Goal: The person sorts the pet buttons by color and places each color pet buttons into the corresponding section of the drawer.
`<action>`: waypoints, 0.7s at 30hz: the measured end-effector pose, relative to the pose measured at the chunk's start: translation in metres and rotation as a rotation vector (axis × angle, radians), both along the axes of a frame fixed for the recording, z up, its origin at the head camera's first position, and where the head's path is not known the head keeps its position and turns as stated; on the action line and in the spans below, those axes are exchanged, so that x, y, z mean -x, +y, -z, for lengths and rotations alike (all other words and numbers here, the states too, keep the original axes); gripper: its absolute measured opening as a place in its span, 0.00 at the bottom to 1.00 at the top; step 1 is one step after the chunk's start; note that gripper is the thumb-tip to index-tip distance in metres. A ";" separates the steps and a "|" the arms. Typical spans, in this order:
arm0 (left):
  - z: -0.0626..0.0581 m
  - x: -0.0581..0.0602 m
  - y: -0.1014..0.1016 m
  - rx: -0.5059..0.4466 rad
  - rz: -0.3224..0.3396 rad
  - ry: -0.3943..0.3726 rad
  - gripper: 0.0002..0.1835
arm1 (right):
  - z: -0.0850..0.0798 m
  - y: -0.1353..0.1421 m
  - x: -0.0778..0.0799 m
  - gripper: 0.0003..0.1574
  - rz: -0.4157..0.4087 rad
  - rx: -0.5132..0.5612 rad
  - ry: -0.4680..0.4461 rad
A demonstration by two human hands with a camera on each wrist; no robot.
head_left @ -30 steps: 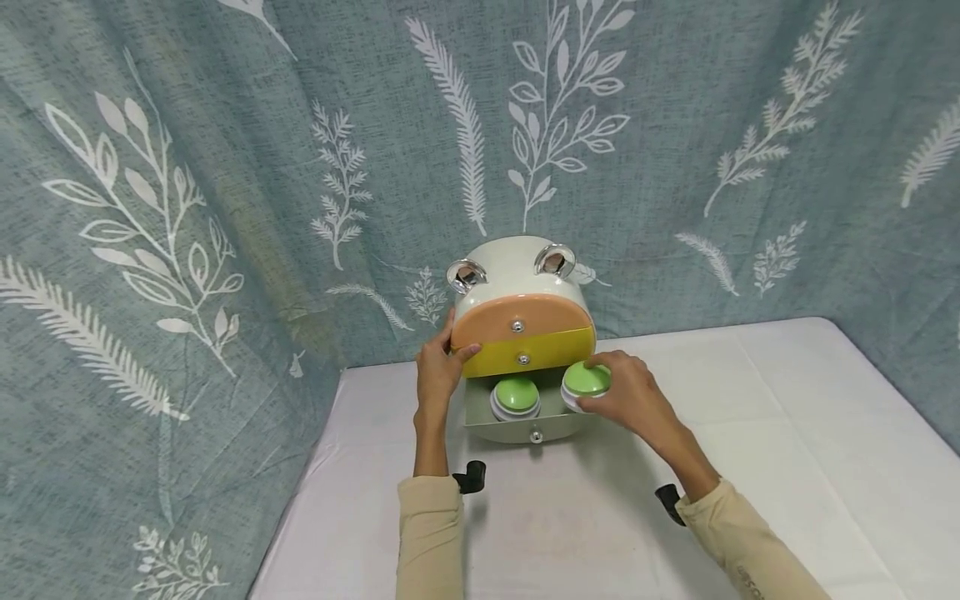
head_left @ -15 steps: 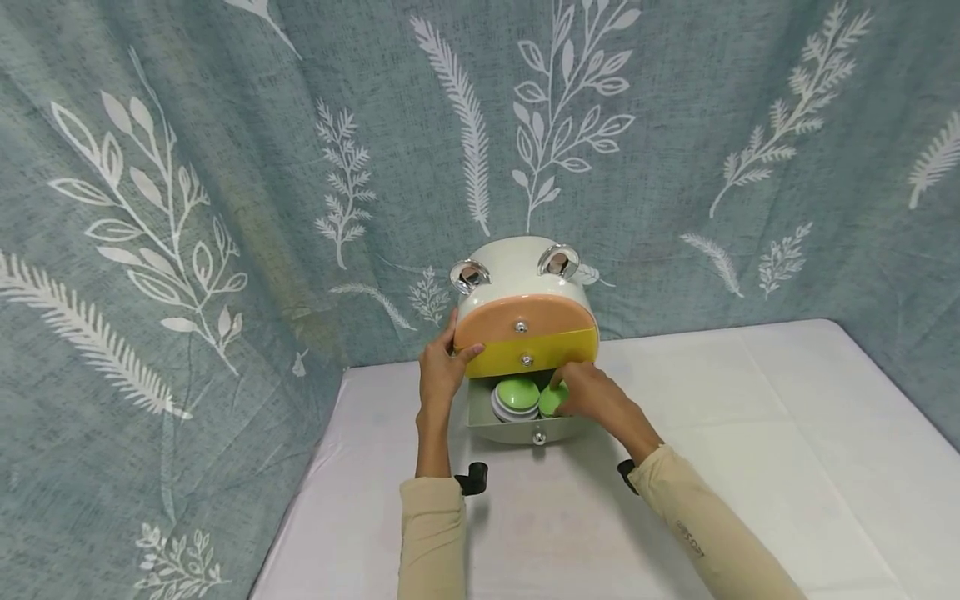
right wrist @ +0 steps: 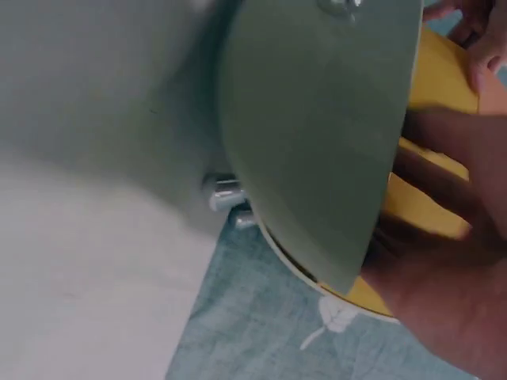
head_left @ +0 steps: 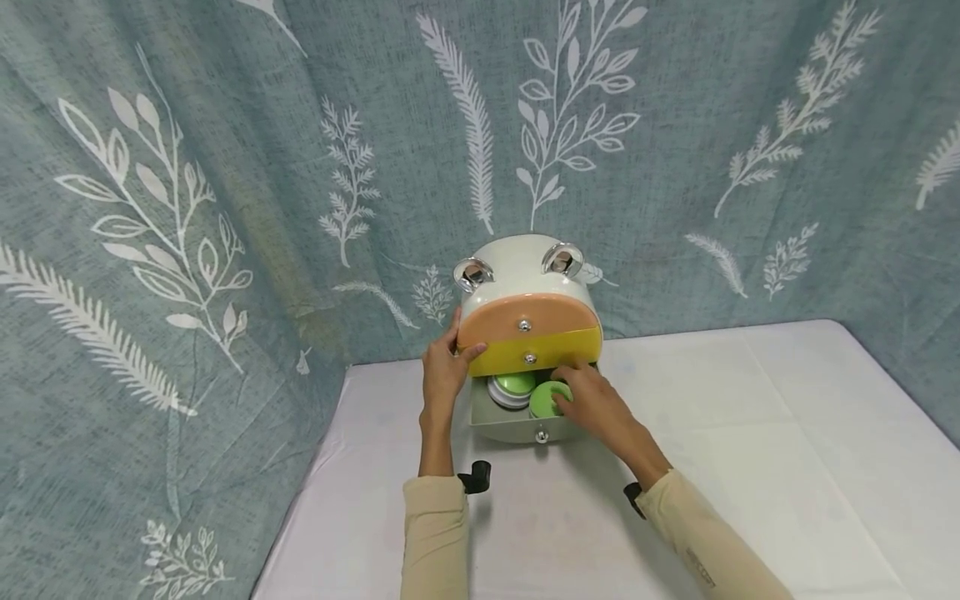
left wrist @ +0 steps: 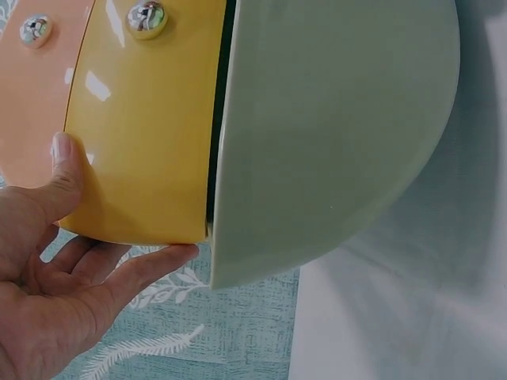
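A frog-shaped drawer box point(head_left: 517, 258) has an orange drawer point(head_left: 528, 315), a yellow drawer point(head_left: 536, 354) and a pulled-out pale green drawer point(head_left: 510, 431). My left hand point(head_left: 444, 367) grips the box's left side, thumb on the yellow front and fingers along the side. Inside the green drawer, my right hand point(head_left: 596, 400) holds a round object with a green domed top point(head_left: 547, 400) between thumb and fingers; its underside is hidden. Behind it to the left lies another green-topped round object point(head_left: 516, 384) with a white base. In the right wrist view the drawer front point(right wrist: 317, 119) hides the fingertips.
The box stands at the back of a white-covered table point(head_left: 750, 433), against a patterned teal curtain point(head_left: 637, 208). Silver knobs mark the drawers, such as the green drawer's knob point(head_left: 542, 436). A small silver foot point(right wrist: 226, 192) shows beneath the box.
My right hand has brought the right-hand round object leftward and down into the drawer. The other round object has slid backward. My left hand keeps its place on the box.
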State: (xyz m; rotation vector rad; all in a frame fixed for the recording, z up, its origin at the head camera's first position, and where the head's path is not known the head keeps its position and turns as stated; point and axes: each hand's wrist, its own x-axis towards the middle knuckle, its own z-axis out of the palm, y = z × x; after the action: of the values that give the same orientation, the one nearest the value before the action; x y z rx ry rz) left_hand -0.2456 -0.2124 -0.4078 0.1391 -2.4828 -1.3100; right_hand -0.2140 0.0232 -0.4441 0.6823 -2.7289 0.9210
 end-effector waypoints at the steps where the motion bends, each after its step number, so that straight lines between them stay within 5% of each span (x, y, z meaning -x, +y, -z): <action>1: 0.000 0.000 0.000 -0.001 -0.001 -0.001 0.43 | 0.003 0.000 -0.006 0.14 0.026 0.035 0.092; 4: 0.000 0.001 0.000 -0.008 0.002 -0.008 0.43 | 0.013 -0.002 -0.027 0.10 0.094 0.107 0.368; 7: -0.001 0.002 -0.002 -0.011 -0.001 -0.012 0.44 | 0.022 -0.008 -0.045 0.11 0.086 0.083 0.510; 14: 0.000 0.003 -0.005 0.002 0.015 0.037 0.46 | 0.040 -0.030 -0.051 0.24 0.018 -0.052 0.345; 21: 0.002 0.000 -0.001 -0.010 0.023 0.037 0.44 | 0.051 -0.033 -0.048 0.19 0.044 -0.009 0.368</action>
State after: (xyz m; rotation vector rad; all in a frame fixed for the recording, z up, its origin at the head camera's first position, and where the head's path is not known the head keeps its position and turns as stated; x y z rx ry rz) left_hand -0.2459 -0.2138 -0.4101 0.0886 -2.4548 -1.3219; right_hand -0.1665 -0.0093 -0.4950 0.7109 -2.4130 0.6937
